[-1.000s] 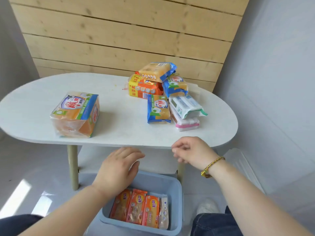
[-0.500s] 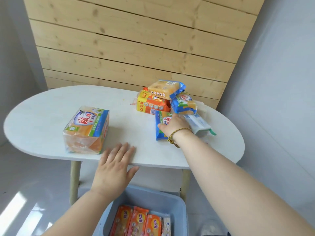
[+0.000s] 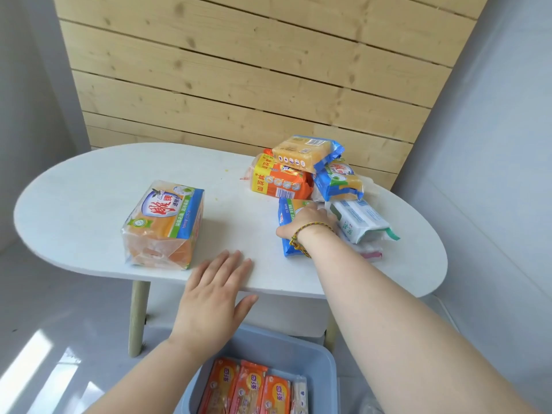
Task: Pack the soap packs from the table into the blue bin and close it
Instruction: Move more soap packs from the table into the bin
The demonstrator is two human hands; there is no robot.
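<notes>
A pile of soap packs sits at the right of the white oval table (image 3: 89,186). My right hand (image 3: 304,221) lies on a flat blue and orange soap pack (image 3: 287,213), fingers curled over it. My left hand (image 3: 215,291) rests flat and open on the table's front edge. A large orange multipack (image 3: 164,224) stands apart on the left. The pile holds an orange-yellow pack (image 3: 280,180), a yellow pack on top (image 3: 304,150), a blue pack (image 3: 339,180) and a white-green pack (image 3: 358,219). The blue bin (image 3: 325,366) stands below with several orange packs (image 3: 248,389) inside.
A wooden plank wall (image 3: 239,70) stands behind the table, a grey wall at the right. A pink-edged pack (image 3: 373,253) lies under the white-green one. The table has pale wooden legs (image 3: 137,318). The floor to the left is lit by sunlight.
My right hand moved from the table's front edge up onto the blue and orange pack and closed over it. My left hand rose from over the bin onto the table's edge.
</notes>
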